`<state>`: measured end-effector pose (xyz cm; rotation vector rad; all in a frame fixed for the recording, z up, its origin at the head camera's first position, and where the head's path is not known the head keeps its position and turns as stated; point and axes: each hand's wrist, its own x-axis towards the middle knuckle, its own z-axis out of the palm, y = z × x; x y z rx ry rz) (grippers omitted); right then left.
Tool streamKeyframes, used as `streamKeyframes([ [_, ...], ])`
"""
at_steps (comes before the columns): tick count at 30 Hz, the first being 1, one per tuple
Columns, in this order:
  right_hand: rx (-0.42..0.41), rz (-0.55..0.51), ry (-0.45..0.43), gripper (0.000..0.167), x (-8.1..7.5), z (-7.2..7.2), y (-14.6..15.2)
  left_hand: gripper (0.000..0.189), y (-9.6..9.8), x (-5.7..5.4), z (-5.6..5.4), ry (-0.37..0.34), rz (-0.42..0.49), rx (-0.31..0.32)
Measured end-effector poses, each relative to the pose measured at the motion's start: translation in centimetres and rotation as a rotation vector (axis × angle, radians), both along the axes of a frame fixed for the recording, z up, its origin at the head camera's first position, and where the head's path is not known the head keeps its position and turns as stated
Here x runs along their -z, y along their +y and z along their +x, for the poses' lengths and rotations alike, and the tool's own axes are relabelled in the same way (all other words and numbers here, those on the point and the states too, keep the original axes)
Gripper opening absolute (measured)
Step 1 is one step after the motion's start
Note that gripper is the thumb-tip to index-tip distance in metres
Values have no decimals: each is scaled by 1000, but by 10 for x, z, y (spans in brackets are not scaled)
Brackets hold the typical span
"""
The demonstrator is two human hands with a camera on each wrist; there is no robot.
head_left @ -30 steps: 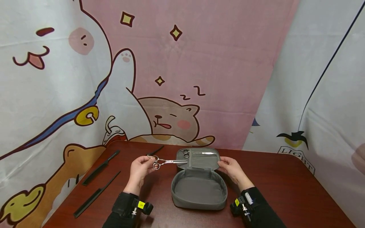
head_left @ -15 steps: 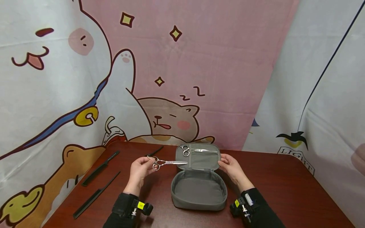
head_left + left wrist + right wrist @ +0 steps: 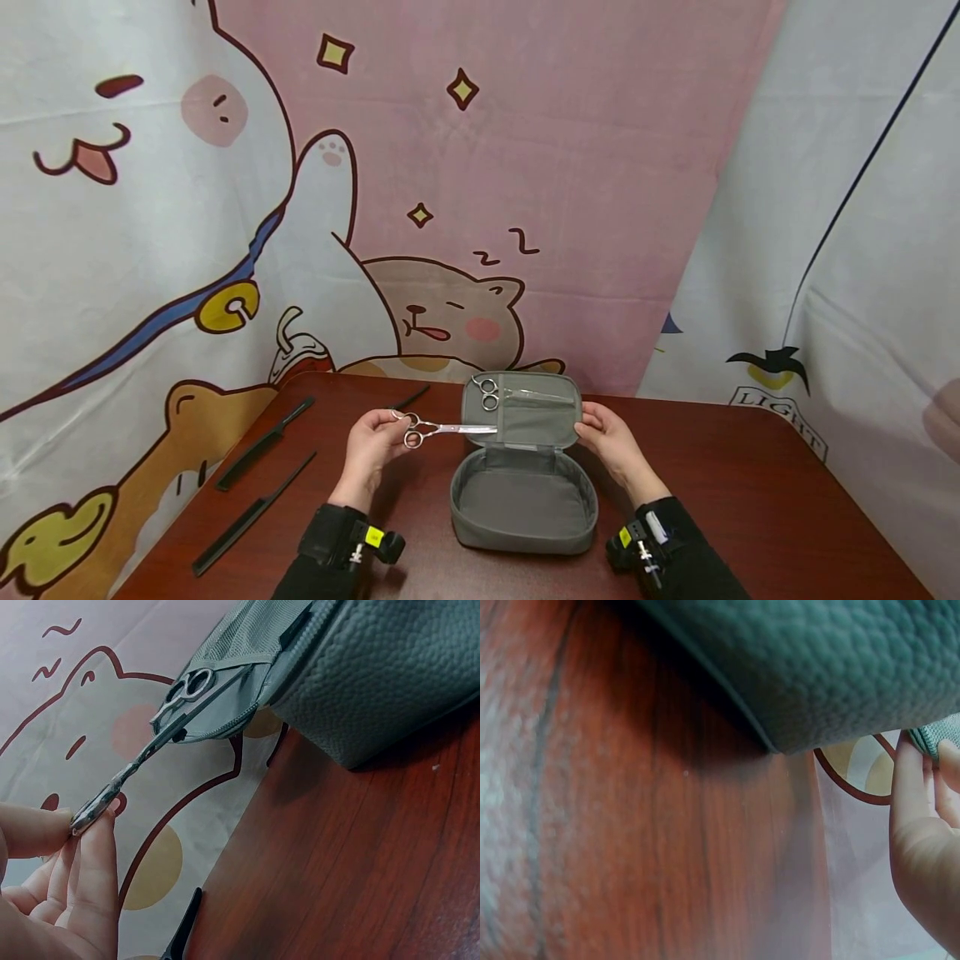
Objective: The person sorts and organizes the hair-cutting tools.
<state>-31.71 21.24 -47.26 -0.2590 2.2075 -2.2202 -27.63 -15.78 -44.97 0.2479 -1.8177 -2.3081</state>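
My left hand (image 3: 367, 454) pinches a pair of silver scissors (image 3: 446, 429) by the finger rings, thumb against fingertips. Their blades point right, and the tips overlap the edge of the mesh pocket in the lid (image 3: 536, 421) of a grey zip case. A second pair of scissors (image 3: 489, 395) sits in that pocket with its rings sticking out on the left. My right hand (image 3: 611, 442) holds the lid's right edge between thumb and fingers, also seen in the right wrist view. The case's body (image 3: 525, 537) stands on the table, its inside bare.
Two black combs, a wide one (image 3: 258, 454) and a tail comb (image 3: 234, 532), lie on the left of the reddish-brown table (image 3: 720, 483). Behind my left hand, a thin dark handle (image 3: 412, 396) shows partly. A cartoon-printed cloth (image 3: 585, 167) hangs behind the table.
The lid has tilted further upright, showing more of the pocket and the second scissors' rings. The held scissors have shifted very slightly right; both hands keep their holds.
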Motion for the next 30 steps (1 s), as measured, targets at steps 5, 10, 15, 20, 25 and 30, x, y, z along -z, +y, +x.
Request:
streamKeyframes([
  [5,3,7,10,38,-1,2,0,13,0,1,-1,-6,-5,6],
  [10,6,5,12,38,-2,3,-1,15,2,2,-2,-20,-44,3],
  [15,2,9,22,39,-1,5,0,16,4,3,-4,4,-55,-2],
  [20,1,17,48,38,1,6,1,15,7,5,-6,11,-72,-9],
  [25,-6,41,83,37,1,7,1,15,12,7,-9,29,-107,-18],
  [30,3,37,61,36,0,6,0,17,20,7,-13,42,-114,-3],
])
